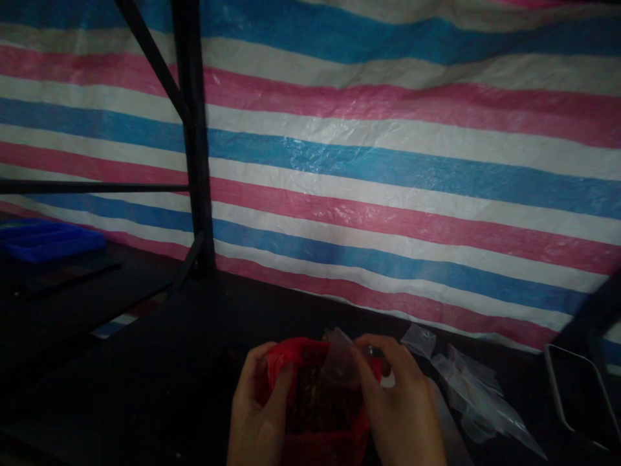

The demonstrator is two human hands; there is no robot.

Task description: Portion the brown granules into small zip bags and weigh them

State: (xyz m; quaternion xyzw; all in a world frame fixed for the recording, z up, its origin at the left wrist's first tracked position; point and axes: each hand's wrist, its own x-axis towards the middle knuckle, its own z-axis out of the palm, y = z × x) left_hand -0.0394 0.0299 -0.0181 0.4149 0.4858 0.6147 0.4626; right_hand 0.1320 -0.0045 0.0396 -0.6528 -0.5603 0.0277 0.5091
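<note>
A red plastic bag (323,446) stands with its mouth open at the bottom middle of the head view. Inside it lie many small dark brownish bits (317,398), too dim to name. My left hand (259,401) grips the bag's left rim, thumb inside and fingers outside. Over the bag's right side, my right hand (400,395) pinches a small clear plastic bag (341,362) between thumb and fingers. The clear bag hangs tilted over the opening; whether anything is in it I cannot tell.
Several clear zip bags (478,388) lie on the dark table (160,382) to the right, beside a phone-like device (579,391). A blue tray (55,241) sits far left, past a black metal post (194,142). Striped plastic sheeting (388,168) closes off the back.
</note>
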